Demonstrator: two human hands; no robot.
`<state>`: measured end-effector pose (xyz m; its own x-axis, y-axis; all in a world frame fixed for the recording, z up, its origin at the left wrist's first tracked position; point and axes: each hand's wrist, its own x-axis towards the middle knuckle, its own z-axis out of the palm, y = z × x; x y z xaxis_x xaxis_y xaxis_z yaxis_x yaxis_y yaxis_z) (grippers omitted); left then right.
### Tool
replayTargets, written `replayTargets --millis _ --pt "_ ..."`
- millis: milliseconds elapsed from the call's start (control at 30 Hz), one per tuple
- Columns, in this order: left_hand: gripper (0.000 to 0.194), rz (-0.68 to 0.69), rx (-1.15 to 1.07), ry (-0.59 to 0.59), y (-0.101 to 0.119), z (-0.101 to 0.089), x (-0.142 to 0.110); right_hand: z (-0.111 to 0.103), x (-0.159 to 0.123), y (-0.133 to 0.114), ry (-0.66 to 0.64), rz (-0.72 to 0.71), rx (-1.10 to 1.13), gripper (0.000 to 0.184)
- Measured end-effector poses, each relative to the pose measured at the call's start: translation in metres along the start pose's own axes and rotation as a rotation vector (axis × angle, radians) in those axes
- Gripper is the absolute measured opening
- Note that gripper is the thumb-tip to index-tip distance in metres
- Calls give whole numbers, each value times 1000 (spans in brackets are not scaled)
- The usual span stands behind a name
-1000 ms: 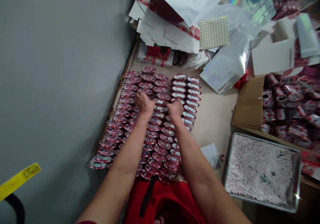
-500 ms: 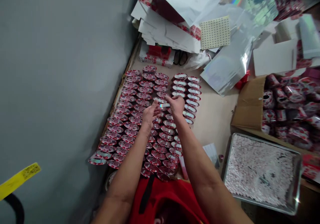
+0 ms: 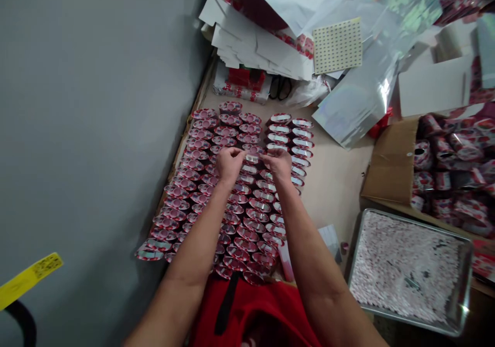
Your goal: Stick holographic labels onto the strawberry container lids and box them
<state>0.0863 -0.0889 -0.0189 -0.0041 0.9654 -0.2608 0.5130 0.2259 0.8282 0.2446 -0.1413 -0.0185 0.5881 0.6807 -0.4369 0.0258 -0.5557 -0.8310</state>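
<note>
Hands, two in all, flank one pale strip.

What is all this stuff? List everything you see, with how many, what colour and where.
Wall: one, grey, left
Table: one, pale beige, centre
Oval-topped boxes: dozens, red and pink, in rows on the table
Pale strip: one, whitish, between the hands
Card pile: one, mostly white, far end
Dotted sheet: one, pale yellow, pile's right
Shiny sheets: several, silver, far right
Cardboard box: one, brown, right
Printed pieces: many, red and pink, inside it
Tray: one, silver, lower right
Small bits: countless, pinkish white, in the tray
Tag: one, yellow, lower left
Left hand, right hand: two, bare, above the rows
</note>
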Motion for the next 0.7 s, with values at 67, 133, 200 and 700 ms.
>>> replayTargets --millis 67,133,200,700 --pt "14 77 198 51 7 4 13 5 8 -4 118 6 -141 37" --pt "14 119 322 77 12 10 21 11 15 -10 201 15 -297 34" --pt "13 141 391 80 13 16 25 15 20 -16 242 16 -424 34" --pt "11 170 472 72 11 20 22 18 22 -27 175 18 -599 33"
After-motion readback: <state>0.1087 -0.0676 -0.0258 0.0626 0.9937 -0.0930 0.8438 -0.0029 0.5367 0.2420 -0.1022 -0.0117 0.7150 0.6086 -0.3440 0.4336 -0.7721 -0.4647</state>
